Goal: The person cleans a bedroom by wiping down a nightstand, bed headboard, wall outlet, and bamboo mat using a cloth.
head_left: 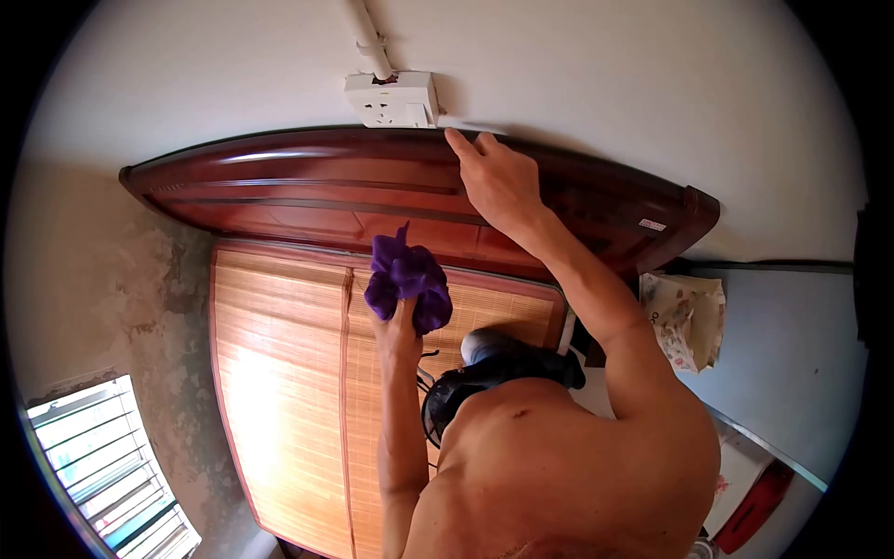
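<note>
A bunched purple cloth (408,279) is gripped in my left hand (399,337), held up over the bamboo mat with its folds hanging around the fingers. My right hand (501,182) reaches to the top edge of the dark red wooden headboard (326,191). One finger is stretched out there, just below and right of a white wall socket box (391,101); the other fingers are partly hidden. I see nothing held in that hand.
The bamboo mat (279,373) covers the bed below the headboard. A barred window (116,466) is at lower left, beside a stained wall. At right, a patterned paper bag (684,321) stands by a pale blue surface (782,326). A pipe (370,42) runs into the socket box.
</note>
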{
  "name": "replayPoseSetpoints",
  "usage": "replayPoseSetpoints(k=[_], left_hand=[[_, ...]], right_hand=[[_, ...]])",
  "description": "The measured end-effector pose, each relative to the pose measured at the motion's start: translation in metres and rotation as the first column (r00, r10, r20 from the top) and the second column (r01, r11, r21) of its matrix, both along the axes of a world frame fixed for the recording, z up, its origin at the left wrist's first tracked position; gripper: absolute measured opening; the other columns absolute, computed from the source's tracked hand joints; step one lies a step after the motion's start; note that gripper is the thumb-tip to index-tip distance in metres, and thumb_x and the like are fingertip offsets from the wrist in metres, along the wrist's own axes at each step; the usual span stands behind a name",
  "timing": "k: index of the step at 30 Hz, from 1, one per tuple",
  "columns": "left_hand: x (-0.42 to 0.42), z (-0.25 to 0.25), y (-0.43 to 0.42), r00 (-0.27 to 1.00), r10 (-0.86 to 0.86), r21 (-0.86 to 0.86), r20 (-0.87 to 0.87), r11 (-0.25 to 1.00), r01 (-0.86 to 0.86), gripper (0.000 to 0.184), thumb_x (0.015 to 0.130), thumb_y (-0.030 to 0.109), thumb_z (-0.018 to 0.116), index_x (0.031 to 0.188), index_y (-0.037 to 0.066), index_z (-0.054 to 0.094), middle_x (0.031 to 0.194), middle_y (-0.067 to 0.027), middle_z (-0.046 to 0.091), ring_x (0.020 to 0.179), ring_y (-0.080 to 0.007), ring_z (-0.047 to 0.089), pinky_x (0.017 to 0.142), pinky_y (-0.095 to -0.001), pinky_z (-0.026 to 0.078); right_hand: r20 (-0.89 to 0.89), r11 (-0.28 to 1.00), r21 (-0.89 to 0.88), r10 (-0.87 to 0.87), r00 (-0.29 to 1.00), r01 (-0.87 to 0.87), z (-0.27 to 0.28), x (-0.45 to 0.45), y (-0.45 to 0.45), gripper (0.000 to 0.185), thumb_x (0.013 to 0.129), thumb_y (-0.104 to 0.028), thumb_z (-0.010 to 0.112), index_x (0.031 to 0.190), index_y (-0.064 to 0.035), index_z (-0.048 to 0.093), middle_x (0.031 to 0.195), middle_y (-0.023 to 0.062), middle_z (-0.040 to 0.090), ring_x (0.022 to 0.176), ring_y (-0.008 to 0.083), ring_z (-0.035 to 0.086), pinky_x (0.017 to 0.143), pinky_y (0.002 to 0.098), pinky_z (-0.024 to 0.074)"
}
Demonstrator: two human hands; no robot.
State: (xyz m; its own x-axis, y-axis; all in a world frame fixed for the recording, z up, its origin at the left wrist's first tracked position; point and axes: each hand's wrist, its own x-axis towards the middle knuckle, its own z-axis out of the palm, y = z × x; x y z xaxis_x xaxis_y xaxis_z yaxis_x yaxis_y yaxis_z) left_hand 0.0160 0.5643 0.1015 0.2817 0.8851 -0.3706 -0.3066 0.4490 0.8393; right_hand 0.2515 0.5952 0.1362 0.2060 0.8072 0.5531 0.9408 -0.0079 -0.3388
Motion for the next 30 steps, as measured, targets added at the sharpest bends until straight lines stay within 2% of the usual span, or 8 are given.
replayPoseSetpoints(k=[5,11,14,17,20,22,27,30], left_hand=[[0.001,-0.007,0.001,0.994,-0.06,0.119,0.094,0.992,0.048,0.066,0.091,0.034,0.07,0.139,0.002,0.039,0.126,-0.0085,0.055,0.111,-0.0191,0.057,0.093,-0.0336,0.049],[0.031,0.01,0.017,0.999,-0.032,0.32,-0.005,0.947,0.032,0.064,0.094,0.043,0.063,0.137,0.002,0.04,0.131,-0.0113,0.048,0.12,-0.0201,0.047,0.102,-0.0353,0.04],[0.042,0.02,0.035,0.997,-0.07,0.446,0.014,0.893,0.057,0.071,0.092,0.046,0.06,0.142,0.003,0.032,0.142,-0.0137,0.039,0.131,-0.0234,0.038,0.11,-0.0371,0.03],[0.064,0.057,0.034,0.978,-0.135,0.44,0.156,0.897,0.053,0.092,0.088,0.047,0.063,0.152,0.005,0.013,0.153,-0.0162,0.028,0.143,-0.0289,0.024,0.116,-0.0411,0.021],[0.062,0.054,0.032,0.975,-0.142,0.619,0.172,0.785,0.005,0.097,0.088,0.047,0.063,0.154,0.008,0.004,0.156,-0.0183,0.022,0.145,-0.0326,0.022,0.117,-0.0463,0.018],[0.053,0.039,0.03,0.973,-0.071,0.532,0.219,0.845,-0.058,0.097,0.085,0.045,0.067,0.154,0.01,0.009,0.154,-0.0176,0.026,0.141,-0.0334,0.031,0.113,-0.0537,0.025],[0.018,0.019,0.018,0.992,-0.017,0.401,0.125,0.915,-0.034,0.092,0.089,0.051,0.064,0.152,0.007,0.013,0.148,-0.0182,0.032,0.135,-0.0335,0.038,0.108,-0.0492,0.036],[-0.004,0.007,0.006,0.999,-0.031,0.415,0.029,0.91,0.016,0.084,0.092,0.05,0.059,0.151,0.006,0.018,0.142,-0.0172,0.04,0.128,-0.0304,0.046,0.102,-0.0449,0.043]], right_hand=[[-0.393,0.821,0.182,0.565,0.725,-0.541,0.025,-0.03,-0.034,0.06,0.091,-0.023,0.067,0.143,-0.0081,0.043,0.129,0.0188,0.054,0.116,0.0341,0.053,0.098,0.0414,0.0438],[-0.896,0.682,0.279,0.438,0.073,-0.676,0.016,-0.05,-0.06,0.093,0.086,-0.028,0.074,0.153,-0.0021,0.017,0.149,0.0137,0.036,0.14,0.0198,0.029,0.113,0.0357,0.0264],[-0.897,0.784,0.318,0.431,0.098,-0.533,0.013,-0.065,-0.067,0.091,0.081,-0.016,0.077,0.151,-0.0008,0.021,0.145,0.0127,0.039,0.135,0.0206,0.037,0.112,0.0351,0.0301],[-0.801,0.826,0.268,0.477,0.362,-0.495,0.031,-0.045,-0.062,0.087,0.075,-0.005,0.075,0.147,0.0002,0.026,0.139,0.0122,0.044,0.127,0.0209,0.046,0.108,0.0348,0.0357],[-0.674,0.904,0.411,0.39,0.627,-0.12,0.074,-0.035,-0.039,0.068,0.068,0.001,0.076,0.13,0.0013,0.045,0.125,0.0124,0.051,0.117,0.0212,0.052,0.103,0.0348,0.0421],[-0.231,0.864,0.49,0.253,0.939,-0.112,0.1,-0.018,-0.017,0.061,0.064,0.003,0.079,0.12,-0.0016,0.056,0.121,0.0161,0.055,0.116,0.0265,0.055,0.099,0.036,0.0455],[0.341,0.877,0.48,-0.162,0.926,-0.024,0.081,-0.029,0.065,0.022,0.075,-0.008,0.068,0.097,-0.0113,0.065,0.093,0.0041,0.055,0.082,0.0253,0.052,0.065,0.0372,0.047],[0.346,0.909,0.417,-0.154,0.926,-0.005,0.084,-0.03,0.062,0.021,0.073,-0.008,0.069,0.094,-0.0118,0.064,0.093,0.0036,0.055,0.083,0.024,0.052,0.063,0.0345,0.0471]])
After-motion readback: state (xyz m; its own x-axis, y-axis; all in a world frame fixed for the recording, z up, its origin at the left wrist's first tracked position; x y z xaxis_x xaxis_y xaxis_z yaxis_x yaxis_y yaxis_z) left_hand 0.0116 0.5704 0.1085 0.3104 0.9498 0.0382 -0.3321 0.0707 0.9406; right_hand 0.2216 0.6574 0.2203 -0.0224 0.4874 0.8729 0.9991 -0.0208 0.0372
